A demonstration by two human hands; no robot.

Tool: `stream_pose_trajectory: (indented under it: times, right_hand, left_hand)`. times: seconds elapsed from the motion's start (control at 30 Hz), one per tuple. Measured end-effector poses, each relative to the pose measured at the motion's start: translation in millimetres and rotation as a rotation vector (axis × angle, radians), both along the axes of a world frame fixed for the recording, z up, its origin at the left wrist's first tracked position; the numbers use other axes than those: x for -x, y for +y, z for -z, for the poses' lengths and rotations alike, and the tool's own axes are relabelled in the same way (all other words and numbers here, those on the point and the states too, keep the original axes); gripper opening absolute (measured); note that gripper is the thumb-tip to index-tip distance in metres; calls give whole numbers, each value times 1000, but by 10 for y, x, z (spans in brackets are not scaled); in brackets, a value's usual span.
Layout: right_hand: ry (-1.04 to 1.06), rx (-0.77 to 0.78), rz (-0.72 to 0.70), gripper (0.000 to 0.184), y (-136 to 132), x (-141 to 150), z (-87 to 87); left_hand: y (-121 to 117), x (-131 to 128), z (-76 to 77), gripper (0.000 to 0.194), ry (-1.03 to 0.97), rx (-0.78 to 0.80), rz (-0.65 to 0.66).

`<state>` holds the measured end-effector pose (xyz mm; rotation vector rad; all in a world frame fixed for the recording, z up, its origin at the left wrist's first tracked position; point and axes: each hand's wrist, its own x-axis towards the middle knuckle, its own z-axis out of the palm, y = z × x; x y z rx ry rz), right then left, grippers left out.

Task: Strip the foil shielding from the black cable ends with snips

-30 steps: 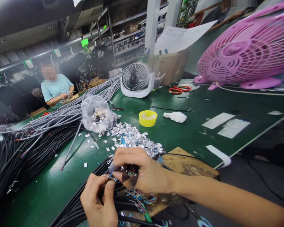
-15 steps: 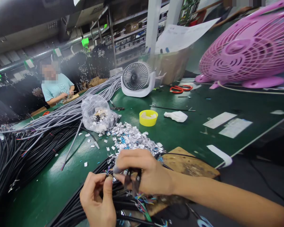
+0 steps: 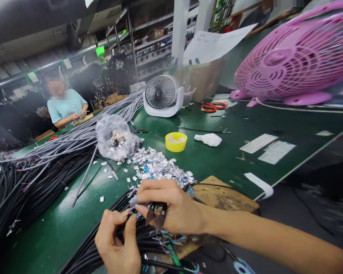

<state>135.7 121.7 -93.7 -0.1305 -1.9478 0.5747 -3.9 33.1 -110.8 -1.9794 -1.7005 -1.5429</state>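
Observation:
My left hand [image 3: 118, 239] is closed in a pinch on the end of a black cable, most of which its fingers hide. Thin coloured wires [image 3: 131, 209] poke out at its fingertips. Close against it, my right hand [image 3: 171, 207] has thumb and forefinger together at those wires, with a grey covering on a fingertip. A dark hand tool [image 3: 157, 217] is tucked in the right hand's curled fingers; its exact kind is hidden. Below both hands lie black cables [image 3: 88, 247] with stripped, multicoloured wire ends [image 3: 171, 241].
Foil scraps [image 3: 160, 165] are heaped beyond my hands, beside a plastic bag [image 3: 117, 139]. A wooden board [image 3: 225, 196], yellow dish [image 3: 175, 142], red-handled scissors [image 3: 214, 106], white fan [image 3: 162, 95] and pink fan [image 3: 291, 61] are rightward. Cable bundles [image 3: 45, 198] fill the left; a co-worker [image 3: 68, 104] sits behind.
The view has shifted slightly, so the background sits a little further left. Both hands stay together at the wire end, the right fingertips moving only slightly.

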Motion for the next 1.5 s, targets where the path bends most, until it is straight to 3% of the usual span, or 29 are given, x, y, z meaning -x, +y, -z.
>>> stream_pose_trajectory:
  times: [0.33,0.63,0.87,0.93,1.07,1.23,1.5]
  right_hand:
    - [-35,94,-74,12,-9,12,-40]
    - [-63,45,-82,12,1,14,-15]
    - [-170,191,-138,9,24,12,-31]
    - [-163,217,-196,8,31,4,-45]
    - [-158,207,-228,23,30,-15,-53]
    - [-181,149,-297,14,35,-14,-61]
    - [-270,143,-270,12,48,3,-60]
  left_hand:
    - [11,-49,-44,17,29,-62,-17]
    - [-2,-96,-49,21,-32,-34,-24]
    - [-53,-166,33,40,-380,105,12]
    - [-63,-156,64,39,-354,107,22]
    - [-76,-105,110,36,-237,183,59]
    - [-70,-58,59,43,-204,223,91]
    - [-27,-24,40,41,-211,222,62]
